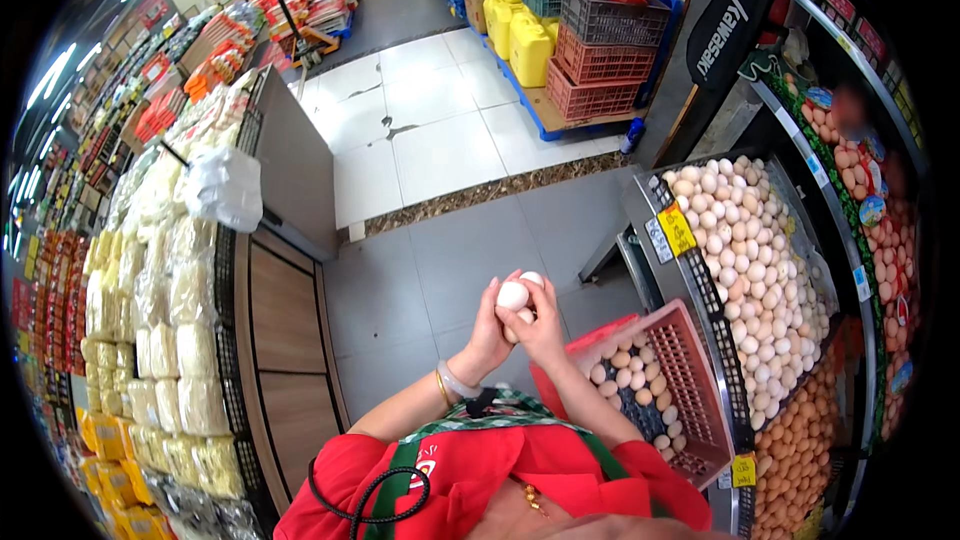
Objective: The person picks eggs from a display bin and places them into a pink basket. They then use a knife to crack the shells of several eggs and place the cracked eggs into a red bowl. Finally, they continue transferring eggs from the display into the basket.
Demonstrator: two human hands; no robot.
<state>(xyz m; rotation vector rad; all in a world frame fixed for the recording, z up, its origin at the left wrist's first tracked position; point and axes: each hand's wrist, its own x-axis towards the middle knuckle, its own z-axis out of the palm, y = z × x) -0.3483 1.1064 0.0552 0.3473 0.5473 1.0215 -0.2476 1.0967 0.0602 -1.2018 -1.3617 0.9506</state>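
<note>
My left hand point(486, 330) and my right hand point(544, 322) are cupped together in front of my body. Between them they hold several eggs; a white egg point(512, 295) sits on top, with others partly hidden by my fingers. Just right of my hands is a pink plastic crate point(694, 382), with a dark liner and some eggs point(637, 375) inside. Beyond the crate, a sloping display bin holds a heap of pale eggs point(750, 270). Nearer me on that side lie brown eggs point(799, 442).
To my left is a display counter point(285, 360) stacked with packaged noodles point(180, 367). A roll of plastic bags point(225, 187) hangs at its corner. Ahead, stacked crates point(600, 90) and yellow jugs point(529, 52) stand on a blue pallet. Shelves of packed eggs point(889, 240) line the right.
</note>
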